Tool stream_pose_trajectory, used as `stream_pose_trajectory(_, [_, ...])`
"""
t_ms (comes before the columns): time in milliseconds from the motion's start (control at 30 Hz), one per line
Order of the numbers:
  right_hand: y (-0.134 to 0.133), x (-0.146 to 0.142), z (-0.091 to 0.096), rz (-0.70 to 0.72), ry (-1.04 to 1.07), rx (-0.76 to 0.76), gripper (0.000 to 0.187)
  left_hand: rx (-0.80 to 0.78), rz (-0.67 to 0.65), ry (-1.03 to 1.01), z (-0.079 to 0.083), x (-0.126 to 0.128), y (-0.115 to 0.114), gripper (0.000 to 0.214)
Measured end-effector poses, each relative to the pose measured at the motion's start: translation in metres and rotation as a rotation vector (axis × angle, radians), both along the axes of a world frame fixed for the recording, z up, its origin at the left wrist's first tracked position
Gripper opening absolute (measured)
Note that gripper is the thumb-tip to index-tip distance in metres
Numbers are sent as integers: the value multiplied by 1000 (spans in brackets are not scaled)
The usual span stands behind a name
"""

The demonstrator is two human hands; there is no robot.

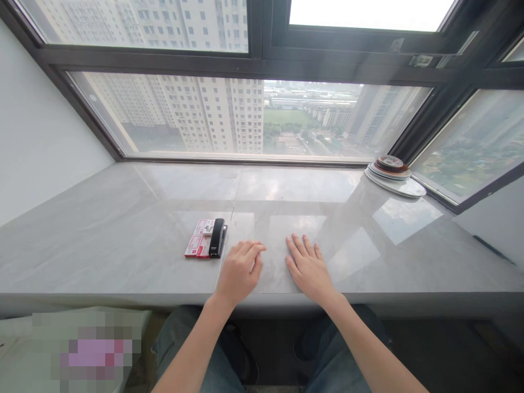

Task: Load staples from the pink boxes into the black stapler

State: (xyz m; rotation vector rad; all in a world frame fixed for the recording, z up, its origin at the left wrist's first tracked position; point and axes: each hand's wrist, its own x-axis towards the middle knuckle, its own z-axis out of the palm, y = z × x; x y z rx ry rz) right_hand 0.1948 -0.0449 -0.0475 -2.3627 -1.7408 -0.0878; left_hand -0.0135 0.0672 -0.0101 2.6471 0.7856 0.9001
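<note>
Near the front edge of the grey marble-look sill (102, 234), my left hand (241, 267) is held with its fingers loosely bent toward the right. A small gap shows between its thumb and index finger, and I see nothing in it. My right hand (309, 267) lies palm down on the sill with its fingers stretched out and apart. Left of my left hand, a black stapler (217, 238) rests at the right side of small red-and-white boxes (198, 243), partly covering them. The boxes look like staple packs; their print is too small to read.
A stack of plates or round mats (393, 177) stands in the far right corner by the window frame (262, 65). A wall (45, 120) bounds the sill at left. Below its front edge, a pale bag-like thing (24, 349) is partly pixelated.
</note>
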Motion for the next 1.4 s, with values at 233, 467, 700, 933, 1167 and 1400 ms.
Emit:
stream_pose_trajectory(233, [2,-5,3,-17,-6,11,59,-16,25,245,-31,37,-6,58])
stream_pose_trajectory(467, [4,-7,5,-28,-10,6,59,15,67,267,-38,45,-2,63])
stream_pose_trajectory(700, [4,-10,7,-31,-29,18,60,27,82,284,-35,44,-3,60])
stream_pose_trajectory(933, [5,-11,6,-35,-27,26,60,36,81,257,-36,45,-2,61])
stream_pose_trajectory(1167, [4,-11,4,-32,-40,41,59,46,89,269,-37,45,-1,59])
stream_pose_trajectory(1400, [4,-12,5,-32,-35,36,60,48,78,289,-38,45,-1,59])
